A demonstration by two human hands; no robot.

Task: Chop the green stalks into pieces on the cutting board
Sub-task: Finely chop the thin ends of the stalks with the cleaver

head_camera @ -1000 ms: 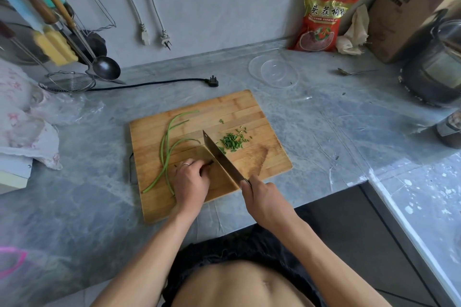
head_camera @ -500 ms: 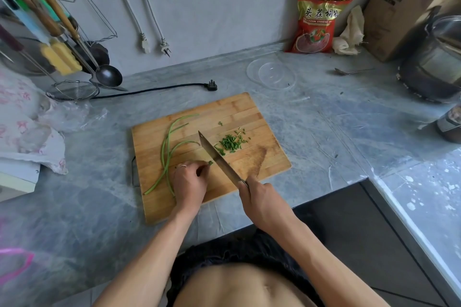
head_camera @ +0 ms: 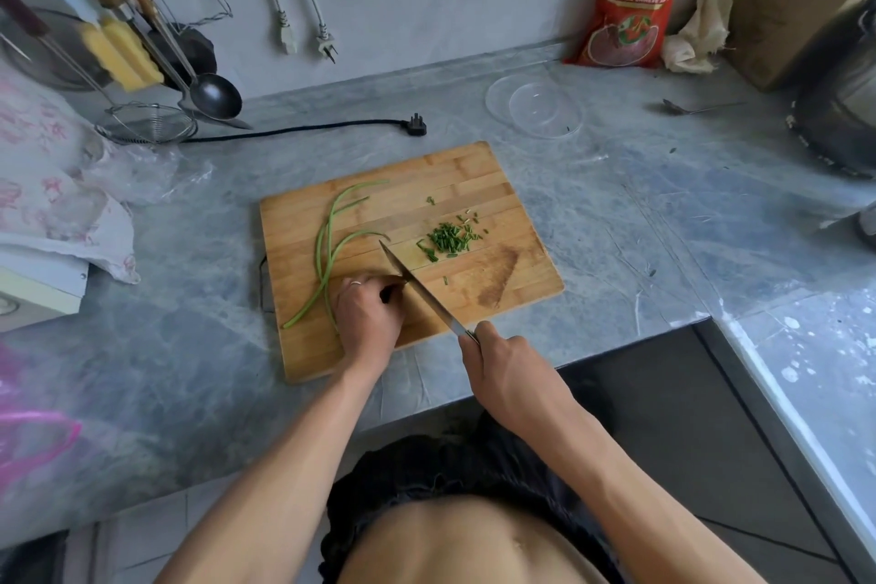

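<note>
1. Head view, layout: board [head_camera: 474,185] sits mid-counter [head_camera: 663,223], tilted a little. Bowl [head_camera: 534,107] lies at about 1 o'clock from the board, well apart from it and not yet holding any greens.
2. Done so far: a small heap of cut pieces [head_camera: 445,238] lies right of board centre, with a few strays scattered toward 12 and 5 o'clock of the heap.
3. Left to do: several long stalks [head_camera: 327,247] lie uncut on the board's left half, curving from 12 o'clock down toward 7 o'clock, where one end runs just past the board's edge.
4. Left hand [head_camera: 367,311]: fingers curled shut and pressed down on the board's near edge, pinning something at the blade. What is under them is hidden; I cannot tell how much stalk is bunched there.
5. Right hand [head_camera: 509,372]: clamped round the handle of the knife [head_camera: 417,287]. Blade runs toward 11 o'clock, its flat just beside the left knuckles.
6. Judgement: chopping is under way but early; the heap is small against the uncut lengths remaining.
</note>
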